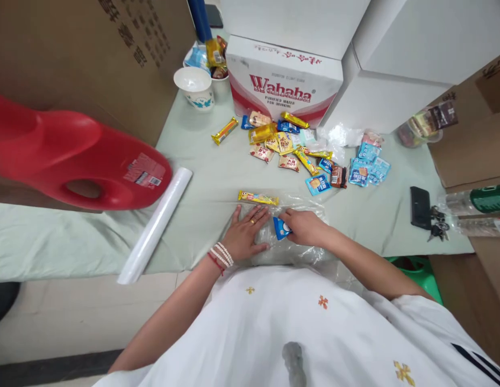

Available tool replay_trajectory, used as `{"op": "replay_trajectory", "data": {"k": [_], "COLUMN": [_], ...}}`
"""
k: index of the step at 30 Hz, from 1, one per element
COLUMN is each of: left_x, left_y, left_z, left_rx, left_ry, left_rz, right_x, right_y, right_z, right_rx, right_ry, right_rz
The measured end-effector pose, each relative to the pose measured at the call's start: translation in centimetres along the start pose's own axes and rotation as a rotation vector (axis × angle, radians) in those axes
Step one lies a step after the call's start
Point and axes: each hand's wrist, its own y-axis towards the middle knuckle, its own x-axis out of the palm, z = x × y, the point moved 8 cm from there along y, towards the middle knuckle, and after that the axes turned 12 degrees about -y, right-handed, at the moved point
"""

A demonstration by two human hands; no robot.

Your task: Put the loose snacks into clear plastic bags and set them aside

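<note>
My left hand [248,234] lies flat with its fingers spread, pressing on a clear plastic bag [302,252] near the table's front edge. It wears a ring and beaded bracelets. Closed around a small blue snack packet [281,228], my right hand [304,227] rests over the same bag. A yellow-wrapped snack bar [258,198] lies just beyond my left fingertips. Farther back spreads a pile of wrapped snacks, among them a yellow packet [285,142], a brown packet [339,176] and a blue packet [318,184]. Several light-blue packets [359,172] lie to the right.
On the left are a large red plastic jug [113,156] and a white plastic roll [155,226]. Paper cups [195,88] stand by the Wahaba-style water carton labelled Wahaha [284,80]. At right are a black case [420,207], keys [438,224] and a bottle [487,200].
</note>
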Motion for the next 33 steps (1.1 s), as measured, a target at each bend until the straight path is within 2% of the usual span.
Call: {"op": "replay_trajectory", "data": {"k": [5,8,10,12,14,17,19,23,26,28,31,33], "left_x": [-1.0,-2.3,-2.4,-1.8,-0.7,0.5,0.5,-1.2,-2.5,-3.3,-4.0,-3.2], "left_y": [-0.7,-2.8,-4.5,-5.9,-6.7,-6.4,-5.6,-4.4,-4.3,-4.6,-5.5,-5.9], "left_z": [-0.1,0.0,0.2,0.6,1.1,1.4,1.2,-0.1,-1.7,-2.0,0.2,2.4], "left_rx": [-0.024,0.023,0.083,0.135,0.158,0.125,0.077,0.056,0.021,0.031,0.192,0.315], "left_ry": [-0.023,-0.031,-0.042,-0.058,-0.061,-0.038,-0.034,-0.149,-0.277,-0.308,-0.212,-0.105], "left_rz": [0.01,0.085,0.091,0.054,0.009,0.012,0.086,0.289,0.373,0.413,0.459,0.407], "right_x": [0.2,-0.3,0.0,1.6,4.2,7.2,7.6,4.7,1.6,0.2,-0.5,-0.5], "right_y": [0.3,-2.6,-5.6,-8.6,-10.5,-11.2,-10.9,-9.9,-8.6,-7.5,-5.6,-4.7], "right_z": [-0.1,1.5,2.3,2.6,2.9,3.1,3.0,4.3,6.1,6.9,7.5,7.5], "right_rx": [0.043,0.004,-0.116,-0.245,-0.272,-0.232,-0.263,-0.346,-0.328,-0.298,-0.228,-0.209], "right_ry": [0.027,0.192,0.288,0.318,0.295,0.266,0.32,0.561,0.679,0.687,0.638,0.628], "right_rz": [0.06,0.186,0.295,0.347,0.352,0.393,0.439,0.537,0.572,0.555,0.511,0.492]}}
